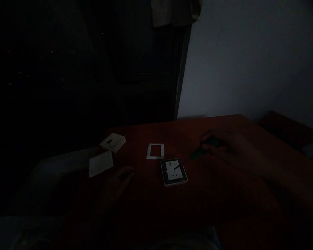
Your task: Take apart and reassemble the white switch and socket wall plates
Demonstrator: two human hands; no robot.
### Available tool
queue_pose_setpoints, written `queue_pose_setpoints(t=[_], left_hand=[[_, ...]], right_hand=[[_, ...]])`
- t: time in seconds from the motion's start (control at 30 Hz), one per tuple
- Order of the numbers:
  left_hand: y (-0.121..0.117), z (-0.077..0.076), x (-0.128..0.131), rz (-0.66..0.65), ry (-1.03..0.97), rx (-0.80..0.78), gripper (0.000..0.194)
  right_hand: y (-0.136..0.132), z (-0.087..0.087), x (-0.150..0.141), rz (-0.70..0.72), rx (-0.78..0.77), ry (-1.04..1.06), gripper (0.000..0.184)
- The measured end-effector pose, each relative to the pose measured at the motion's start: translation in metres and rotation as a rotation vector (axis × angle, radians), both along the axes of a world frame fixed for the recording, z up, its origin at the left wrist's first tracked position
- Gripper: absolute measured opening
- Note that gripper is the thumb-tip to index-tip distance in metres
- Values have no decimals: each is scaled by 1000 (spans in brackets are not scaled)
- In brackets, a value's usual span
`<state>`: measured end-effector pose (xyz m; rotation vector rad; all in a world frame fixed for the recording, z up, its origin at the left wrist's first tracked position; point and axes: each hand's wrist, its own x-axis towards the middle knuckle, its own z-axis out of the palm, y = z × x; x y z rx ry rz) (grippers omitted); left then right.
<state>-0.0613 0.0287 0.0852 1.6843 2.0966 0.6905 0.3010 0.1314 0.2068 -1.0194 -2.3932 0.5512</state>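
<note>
The room is very dark. My right hand (231,147) is closed around the green handle of a screwdriver (200,150). Its shaft slants down to the left, the tip over a white wall socket (173,170) with several slots in its face. This socket lies face up on the table, with a dark border around its white centre. To its left, low over the table, is my left hand (120,178). Its fingers are curled in; whatever they may hold is lost in the dark. A white square frame (155,159) lies flat behind the socket.
A white plate (100,164) and a small white box (113,141) are at the table's left side. The reddish table (211,125) runs back to a pale wall (250,62). Cloth (174,14) hangs at the top, beside a dark window with small lights.
</note>
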Motion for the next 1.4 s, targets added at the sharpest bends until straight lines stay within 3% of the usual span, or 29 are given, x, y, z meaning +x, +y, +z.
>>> queue_pose_setpoints(t=[0.2,0.37,0.53,0.63,0.93,1.17,1.23,1.33,1.4], left_hand=[[3,-6,2,-40,42,88,22],[2,1,28,-97,-12,159,26],[9,-7,63,-339,-123,97,70],[15,-10,80,-399,-120,61,85],[20,-13,100,-394,-303,24,79],[21,-14,101,-378,-446,54,79],[21,-17,100,-355,-432,48,81],[21,-18,99,-336,-415,38,80],[21,-16,99,-338,-415,19,79]], right_hand=[[-4,2,-14,22,9,2,16],[-4,3,-28,88,34,-6,13],[-3,10,-42,137,73,-41,13],[-4,14,-48,148,72,-68,14],[-9,21,-56,182,86,-159,16],[-21,34,-85,178,291,-389,32],[-24,37,-96,174,319,-434,29],[-26,43,-104,241,257,-408,19],[-25,46,-103,359,172,-349,24]])
